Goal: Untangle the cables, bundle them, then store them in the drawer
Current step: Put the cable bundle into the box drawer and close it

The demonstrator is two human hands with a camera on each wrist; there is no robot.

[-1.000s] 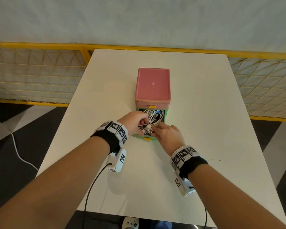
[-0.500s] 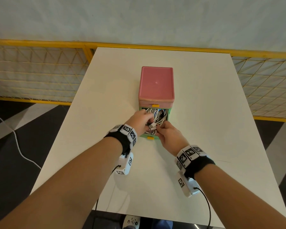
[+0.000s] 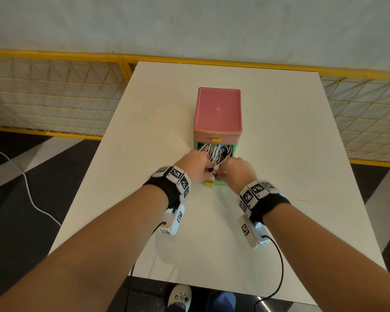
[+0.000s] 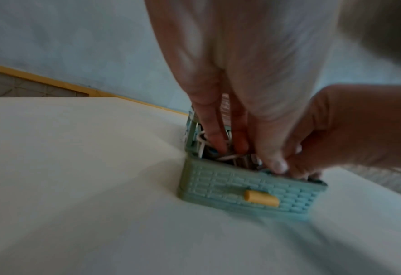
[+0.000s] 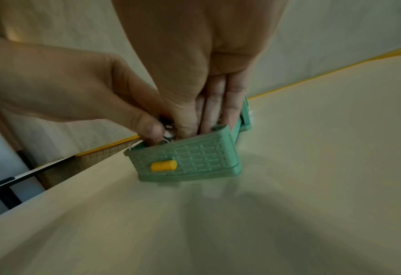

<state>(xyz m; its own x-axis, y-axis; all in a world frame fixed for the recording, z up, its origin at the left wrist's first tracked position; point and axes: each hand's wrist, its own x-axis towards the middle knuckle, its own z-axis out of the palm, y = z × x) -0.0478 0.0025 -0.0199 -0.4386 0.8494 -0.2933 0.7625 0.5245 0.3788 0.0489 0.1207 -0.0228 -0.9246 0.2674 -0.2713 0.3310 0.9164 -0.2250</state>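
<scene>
Fenced test space: white table (image 3: pixel 167 109), yellow mesh barrier (image 3: pixel 54 97).

A white rectangular table (image 3: pixel 279 154) fills the middle of the head view, its far edge close to a pale grey-white wall (image 3: pixel 189 23). A yellow metal railing (image 3: pixel 54 55) with wire mesh panels runs along the base of that wall, on both sides of the table. The floor (image 3: pixel 20 221) to the left is dark with lighter angled bands, and a thin white cord (image 3: pixel 29 194) curves across it. Below the table's near edge a white shoe (image 3: pixel 180 297) shows, with blue fabric just to its right. Black wrist straps carrying white blocks with black square markers (image 3: pixel 176 174) are in view, and thin black wires (image 3: pixel 279 266) trail from them toward the near edge.
</scene>
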